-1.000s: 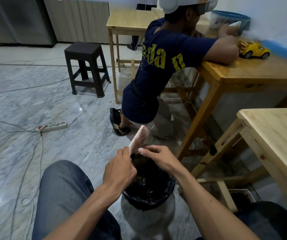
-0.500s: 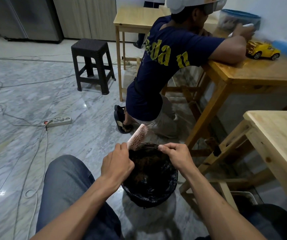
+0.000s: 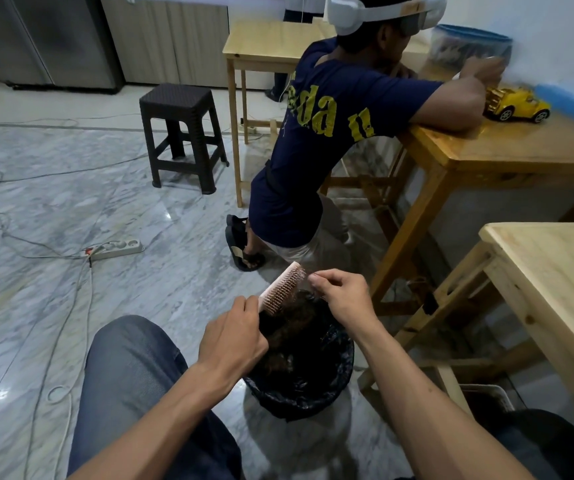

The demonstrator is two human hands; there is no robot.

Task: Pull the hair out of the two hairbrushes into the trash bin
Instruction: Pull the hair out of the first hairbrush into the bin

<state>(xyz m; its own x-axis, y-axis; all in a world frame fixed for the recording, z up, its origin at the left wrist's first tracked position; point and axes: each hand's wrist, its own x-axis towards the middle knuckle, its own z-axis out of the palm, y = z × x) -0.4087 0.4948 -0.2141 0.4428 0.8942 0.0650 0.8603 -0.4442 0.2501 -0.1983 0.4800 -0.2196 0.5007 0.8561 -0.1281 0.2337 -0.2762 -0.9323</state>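
Tilting up over the bin's far rim, one pink hairbrush (image 3: 282, 287): bristles face right and toward the camera, the head angled up and away, the lower end hidden inside the left hand (image 3: 231, 336). Left hand: fingers wrapped around the brush's lower end, knuckles toward the camera, positioned above the bin's left edge. Right hand (image 3: 342, 296): fingers curled, fingertips drawn together in a pinch just beside the top of the bristles; whether any hair lies between them cannot be told. Only one brush is visible.

Trash bin (image 3: 342, 367): round, lined with a glossy black bag, standing on the floor between the wearer's knees. Contents: a dark brownish clump of hair (image 3: 285, 327) directly below the brush.

Wearer's legs: blue trousers on the left knee (image 3: 129, 372), dark fabric at lower right.

Floor (image 3: 53, 209): grey-veined marble tile. On it, a white power strip (image 3: 114, 249) with trailing cables, well to the left of the bin.

Dark plastic stool (image 3: 181, 133): upright, farther back on the floor.

Second person (image 3: 327, 140): navy shirt with yellow lettering, white headset band, sandals, leaning on a varnished wooden table (image 3: 507, 147) at right. On that table: a yellow toy truck (image 3: 517, 103) and, behind it, a blue-rimmed clear container (image 3: 469, 46).

Pale wooden table (image 3: 562, 271): near right, beside the bin. A further light wooden table (image 3: 268, 43) stands at the back, in front of grey cabinets (image 3: 164, 36).
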